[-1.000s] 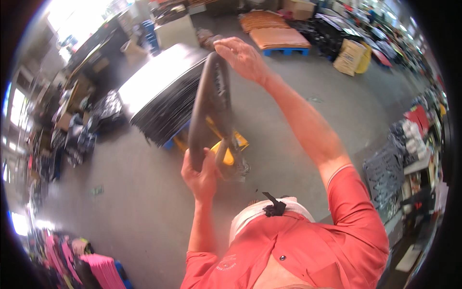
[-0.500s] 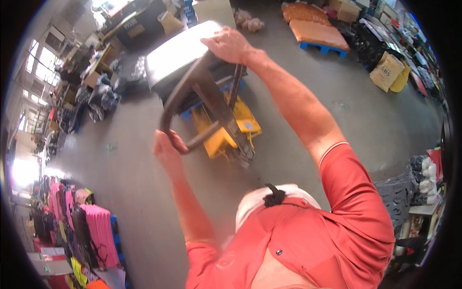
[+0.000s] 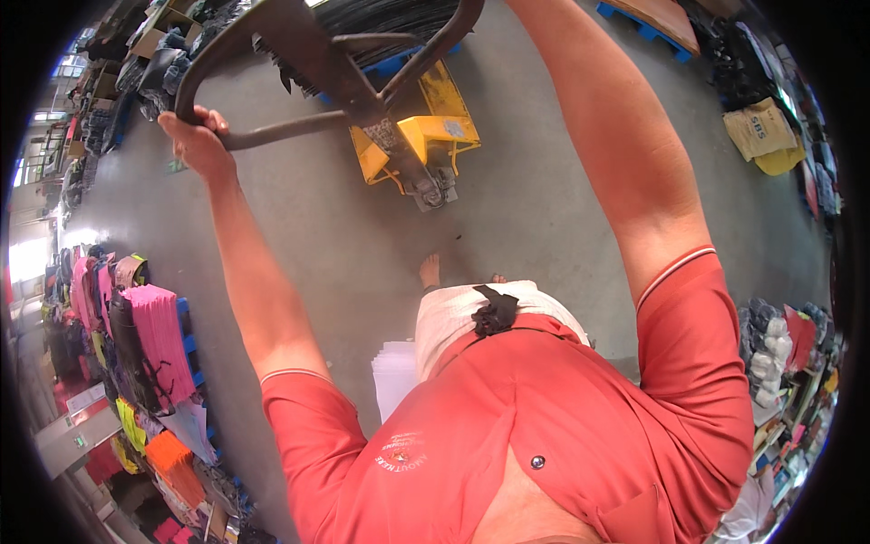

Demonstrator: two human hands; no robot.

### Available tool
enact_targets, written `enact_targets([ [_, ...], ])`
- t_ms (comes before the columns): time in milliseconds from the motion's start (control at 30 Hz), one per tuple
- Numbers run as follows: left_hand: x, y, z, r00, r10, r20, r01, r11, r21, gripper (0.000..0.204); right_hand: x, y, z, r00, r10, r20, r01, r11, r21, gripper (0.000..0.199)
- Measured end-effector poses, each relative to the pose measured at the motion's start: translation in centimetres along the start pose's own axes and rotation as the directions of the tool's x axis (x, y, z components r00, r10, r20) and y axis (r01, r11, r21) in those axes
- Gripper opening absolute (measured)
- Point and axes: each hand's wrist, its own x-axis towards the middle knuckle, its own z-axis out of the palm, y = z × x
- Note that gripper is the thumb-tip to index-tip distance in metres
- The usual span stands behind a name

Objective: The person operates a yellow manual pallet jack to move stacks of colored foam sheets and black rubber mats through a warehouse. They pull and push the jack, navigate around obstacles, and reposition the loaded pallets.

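Note:
My left hand point(image 3: 201, 145) is wrapped round the left corner of a dark loop-shaped handle point(image 3: 290, 129). This handle belongs to a yellow pallet jack point(image 3: 441, 129), whose scuffed shaft slants down to its base in front of my feet. My right forearm point(image 3: 621, 136) stretches up past the upper edge, so the right hand is out of the picture. Just beyond the yellow frame, a load of dark layered sheets point(image 3: 381, 23) lies on a blue pallet point(image 3: 394, 63).
On the left stand pink stacked sheets point(image 3: 161, 340) and orange ones point(image 3: 174, 467). White sheets point(image 3: 392, 374) show beside my waist. At the right are a beige sack point(image 3: 759, 129), another blue pallet point(image 3: 648, 29) and shelves with white wrapped bundles point(image 3: 768, 363).
The handle now appears larger, higher and tilted further left. My left hand has shifted left and up with it, while my right hand has passed out of the top of view.

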Motion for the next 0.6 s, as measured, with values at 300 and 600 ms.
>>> enact_targets([
  [300,1.5,-1.4,-0.4,0.997,-0.030,0.073,0.044,0.981,-0.188,0.057,2.2,4.1,1.8,0.892,-0.361,-0.273,0.363,0.931,-0.048,0.049],
  [600,-3.5,1.0,-4.0,0.939,-0.061,0.340,0.152,0.957,-0.246,0.054,-5.4,1.5,0.1,0.972,-0.032,-0.233,0.019,0.998,-0.054,0.038],
])
